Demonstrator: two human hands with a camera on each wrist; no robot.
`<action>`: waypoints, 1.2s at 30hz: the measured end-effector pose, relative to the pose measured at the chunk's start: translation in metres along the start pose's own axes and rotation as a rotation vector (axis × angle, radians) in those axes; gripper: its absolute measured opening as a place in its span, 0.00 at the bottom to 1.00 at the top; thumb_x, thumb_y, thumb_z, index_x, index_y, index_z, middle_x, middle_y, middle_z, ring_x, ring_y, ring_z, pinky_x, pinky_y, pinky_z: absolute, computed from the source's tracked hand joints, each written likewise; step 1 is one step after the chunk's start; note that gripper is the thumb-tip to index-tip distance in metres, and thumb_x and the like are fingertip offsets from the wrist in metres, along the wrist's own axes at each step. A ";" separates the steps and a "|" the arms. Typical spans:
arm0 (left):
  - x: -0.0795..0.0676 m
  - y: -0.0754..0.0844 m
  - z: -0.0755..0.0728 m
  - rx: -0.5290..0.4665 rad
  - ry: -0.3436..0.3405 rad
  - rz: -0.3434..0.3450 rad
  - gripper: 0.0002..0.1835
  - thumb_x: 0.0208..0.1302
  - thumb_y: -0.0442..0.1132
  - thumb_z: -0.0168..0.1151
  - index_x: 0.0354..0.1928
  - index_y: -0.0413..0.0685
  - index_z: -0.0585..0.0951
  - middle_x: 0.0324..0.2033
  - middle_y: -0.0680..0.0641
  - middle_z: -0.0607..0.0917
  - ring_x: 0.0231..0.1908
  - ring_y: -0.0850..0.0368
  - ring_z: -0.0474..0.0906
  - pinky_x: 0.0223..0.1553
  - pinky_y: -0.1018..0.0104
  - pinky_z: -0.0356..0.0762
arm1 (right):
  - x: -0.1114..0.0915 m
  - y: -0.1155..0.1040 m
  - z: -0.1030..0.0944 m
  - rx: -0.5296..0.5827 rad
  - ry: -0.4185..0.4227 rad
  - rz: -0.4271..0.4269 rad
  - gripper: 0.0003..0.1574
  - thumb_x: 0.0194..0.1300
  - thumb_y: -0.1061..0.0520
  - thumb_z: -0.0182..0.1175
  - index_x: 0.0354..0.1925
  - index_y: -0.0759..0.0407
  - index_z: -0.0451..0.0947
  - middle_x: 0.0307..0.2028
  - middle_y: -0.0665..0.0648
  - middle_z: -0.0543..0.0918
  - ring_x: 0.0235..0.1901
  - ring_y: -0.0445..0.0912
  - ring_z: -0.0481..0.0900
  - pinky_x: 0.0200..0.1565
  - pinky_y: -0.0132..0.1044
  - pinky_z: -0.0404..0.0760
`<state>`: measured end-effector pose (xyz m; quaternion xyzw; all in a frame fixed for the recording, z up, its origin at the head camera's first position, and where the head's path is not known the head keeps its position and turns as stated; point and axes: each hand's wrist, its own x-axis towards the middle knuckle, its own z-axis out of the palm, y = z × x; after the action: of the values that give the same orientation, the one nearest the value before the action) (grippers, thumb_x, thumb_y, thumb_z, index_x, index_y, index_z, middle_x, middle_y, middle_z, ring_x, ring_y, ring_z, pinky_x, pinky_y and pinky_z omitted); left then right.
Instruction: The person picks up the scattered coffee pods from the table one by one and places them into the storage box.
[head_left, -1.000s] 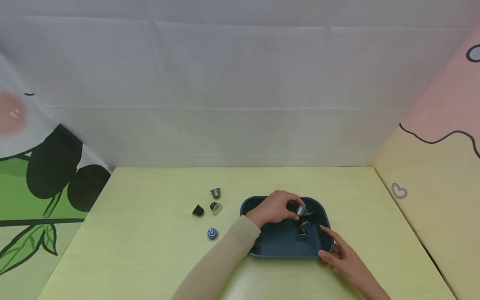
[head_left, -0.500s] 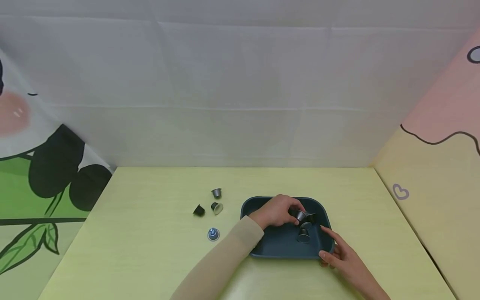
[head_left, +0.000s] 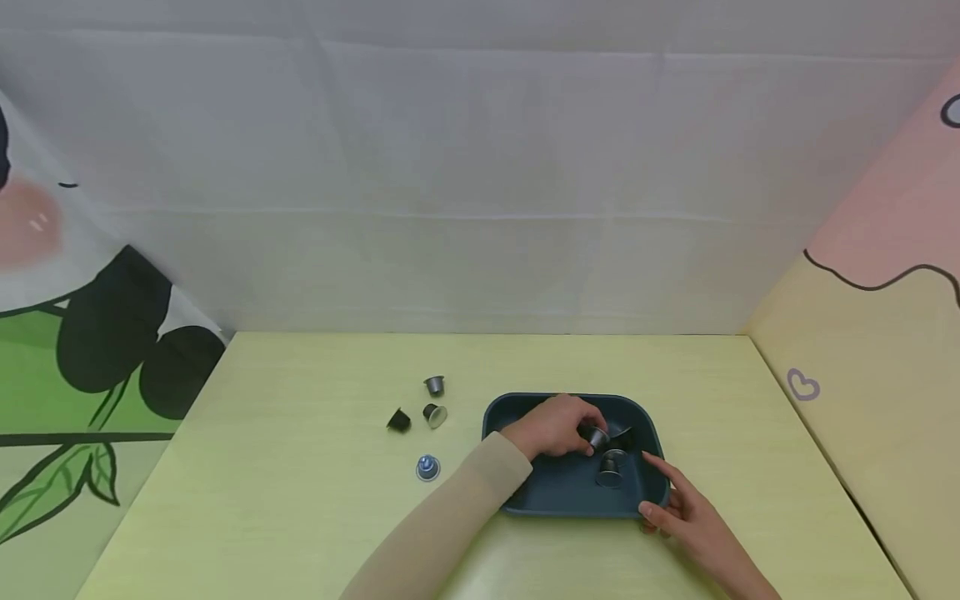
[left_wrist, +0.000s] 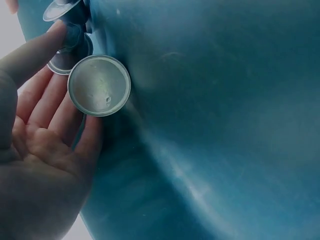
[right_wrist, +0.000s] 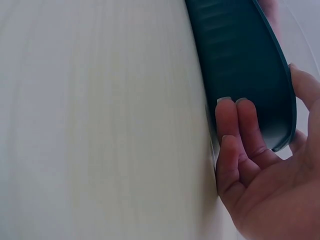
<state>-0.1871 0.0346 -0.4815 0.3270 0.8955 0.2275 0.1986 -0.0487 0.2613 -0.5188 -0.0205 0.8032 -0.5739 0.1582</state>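
In the head view my left hand (head_left: 557, 427) reaches into a dark blue tray (head_left: 551, 487), its thumb and fingers pinching a silvery coffee capsule (head_left: 597, 437). Close beside it lie a black capsule (head_left: 622, 438) and two more overlapping capsules (head_left: 611, 472). The left wrist view shows a round foil lid (left_wrist: 99, 85) facing the camera, against the fingers. Just past it the thumb tip touches a dark capsule (left_wrist: 72, 52). My right hand (head_left: 686, 515) grips the tray's right front corner. From the right wrist, its fingertips (right_wrist: 227, 117) press on the tray's outer wall.
Left of the tray, on the pale yellow table (head_left: 300, 467), lie a silver capsule (head_left: 434, 385), a black capsule (head_left: 399, 420), a capsule with a pale lid (head_left: 435, 416) and a blue capsule (head_left: 427, 467). A white cloth wall (head_left: 480, 183) stands behind the table.
My left hand has moved slightly toward the front of the tray, the pinched capsule with it. Two capsules near it now sit closer together. My right hand has stayed at the corner.
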 end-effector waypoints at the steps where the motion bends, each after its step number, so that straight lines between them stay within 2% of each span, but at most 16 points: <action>1: 0.000 0.000 0.000 0.000 -0.002 -0.002 0.17 0.57 0.38 0.76 0.49 0.60 0.85 0.44 0.60 0.83 0.42 0.66 0.77 0.46 0.73 0.75 | 0.000 0.000 0.000 0.001 0.001 -0.002 0.43 0.72 0.55 0.61 0.76 0.55 0.52 0.30 0.62 0.83 0.30 0.51 0.82 0.35 0.35 0.79; 12: 0.000 0.000 0.000 0.027 -0.001 0.001 0.18 0.56 0.38 0.76 0.48 0.61 0.85 0.43 0.60 0.83 0.42 0.66 0.77 0.46 0.73 0.74 | 0.001 0.003 0.000 0.020 -0.006 -0.013 0.43 0.72 0.56 0.60 0.76 0.55 0.52 0.30 0.63 0.83 0.31 0.51 0.82 0.36 0.35 0.79; 20: 0.000 -0.001 -0.001 -0.002 -0.005 0.033 0.17 0.58 0.37 0.75 0.50 0.58 0.85 0.44 0.61 0.84 0.46 0.68 0.78 0.49 0.75 0.74 | 0.001 0.002 0.001 0.011 0.004 0.002 0.42 0.72 0.55 0.60 0.76 0.53 0.52 0.30 0.63 0.83 0.31 0.51 0.82 0.36 0.35 0.79; 36: -0.002 0.000 -0.008 -0.166 -0.002 0.075 0.18 0.61 0.38 0.72 0.54 0.54 0.84 0.48 0.60 0.84 0.50 0.70 0.78 0.52 0.75 0.73 | 0.001 0.003 0.000 0.015 -0.008 -0.029 0.42 0.73 0.56 0.59 0.76 0.55 0.52 0.30 0.62 0.83 0.31 0.51 0.82 0.36 0.36 0.79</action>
<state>-0.1901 0.0308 -0.4745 0.3431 0.8603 0.3081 0.2174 -0.0491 0.2623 -0.5220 -0.0331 0.7980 -0.5819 0.1530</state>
